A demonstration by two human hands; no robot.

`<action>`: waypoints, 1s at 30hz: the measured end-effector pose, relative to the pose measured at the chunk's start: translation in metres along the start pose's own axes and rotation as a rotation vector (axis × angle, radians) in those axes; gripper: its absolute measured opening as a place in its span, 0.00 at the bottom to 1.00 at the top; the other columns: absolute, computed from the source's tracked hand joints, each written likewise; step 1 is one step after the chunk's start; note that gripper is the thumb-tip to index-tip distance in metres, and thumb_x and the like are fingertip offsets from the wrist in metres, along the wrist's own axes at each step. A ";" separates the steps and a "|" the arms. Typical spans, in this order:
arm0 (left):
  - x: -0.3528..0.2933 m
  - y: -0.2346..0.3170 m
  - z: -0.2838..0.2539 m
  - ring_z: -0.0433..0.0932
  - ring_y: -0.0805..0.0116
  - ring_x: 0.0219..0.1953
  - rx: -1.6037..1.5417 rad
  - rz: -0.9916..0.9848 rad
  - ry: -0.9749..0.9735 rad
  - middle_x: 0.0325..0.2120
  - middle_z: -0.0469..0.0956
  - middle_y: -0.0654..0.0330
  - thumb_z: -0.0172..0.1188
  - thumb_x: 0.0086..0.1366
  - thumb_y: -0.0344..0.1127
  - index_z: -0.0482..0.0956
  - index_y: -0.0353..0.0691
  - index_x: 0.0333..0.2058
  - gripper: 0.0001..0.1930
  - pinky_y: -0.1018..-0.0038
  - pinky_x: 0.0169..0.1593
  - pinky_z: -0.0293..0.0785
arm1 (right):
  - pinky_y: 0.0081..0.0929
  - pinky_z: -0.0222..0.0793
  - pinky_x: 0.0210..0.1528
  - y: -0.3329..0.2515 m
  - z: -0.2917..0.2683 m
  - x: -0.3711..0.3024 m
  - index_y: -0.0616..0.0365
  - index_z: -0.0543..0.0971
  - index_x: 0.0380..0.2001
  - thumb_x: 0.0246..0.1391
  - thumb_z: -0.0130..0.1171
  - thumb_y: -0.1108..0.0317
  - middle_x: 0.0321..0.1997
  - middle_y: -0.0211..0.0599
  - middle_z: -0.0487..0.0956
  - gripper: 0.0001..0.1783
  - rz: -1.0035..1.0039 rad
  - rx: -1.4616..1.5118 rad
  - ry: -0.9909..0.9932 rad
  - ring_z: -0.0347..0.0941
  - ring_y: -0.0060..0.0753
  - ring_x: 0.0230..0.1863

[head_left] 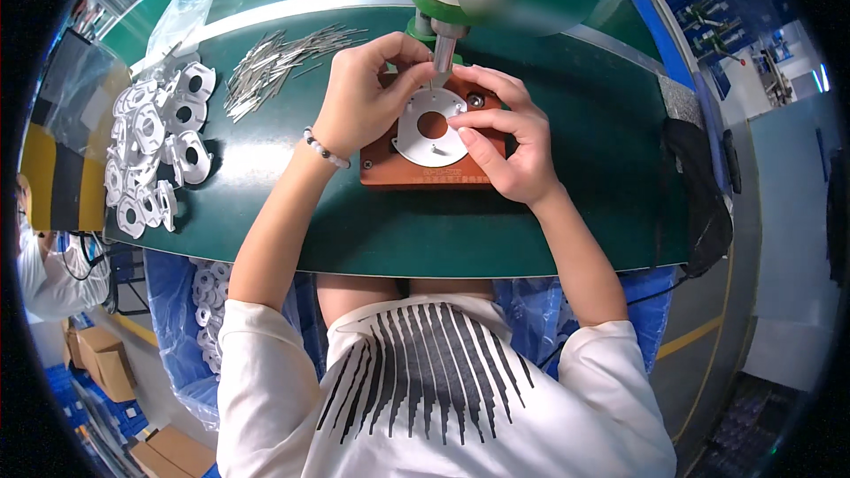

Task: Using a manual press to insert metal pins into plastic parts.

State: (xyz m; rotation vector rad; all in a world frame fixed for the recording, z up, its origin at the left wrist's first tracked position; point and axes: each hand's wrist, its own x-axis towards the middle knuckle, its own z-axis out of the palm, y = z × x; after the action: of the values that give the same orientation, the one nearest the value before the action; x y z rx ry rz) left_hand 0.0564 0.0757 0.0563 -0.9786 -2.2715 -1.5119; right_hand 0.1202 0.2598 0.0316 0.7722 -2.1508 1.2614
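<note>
A white round plastic part with a large central hole lies on an orange-brown fixture block, beneath the metal ram of a green press. My left hand pinches a thin metal pin upright at the part's far edge, close beside the ram. From the right, my right hand holds the part, thumb and index fingertips together by its central hole. Its other fingers reach over the block toward the ram. A short peg stands on the near side of the part.
Loose thin metal pins are piled at the far left of the green table. White plastic parts are heaped left of them. A blue-lined bin with more white parts stands below the table edge. Black cloth hangs at the right.
</note>
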 end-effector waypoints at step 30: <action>-0.003 0.010 0.001 0.75 0.66 0.20 0.122 0.032 -0.035 0.21 0.74 0.54 0.63 0.51 0.28 0.76 0.34 0.28 0.06 0.76 0.27 0.71 | 0.37 0.58 0.56 0.001 -0.001 -0.002 0.55 0.81 0.25 0.40 0.60 0.70 0.47 0.36 0.74 0.05 0.000 -0.045 -0.020 0.63 0.43 0.53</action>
State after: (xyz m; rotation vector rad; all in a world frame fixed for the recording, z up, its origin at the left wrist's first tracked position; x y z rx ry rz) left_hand 0.0656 0.0781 0.0613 -1.0087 -2.3297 -1.3363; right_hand 0.1211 0.2611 0.0302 0.7684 -2.1875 1.2056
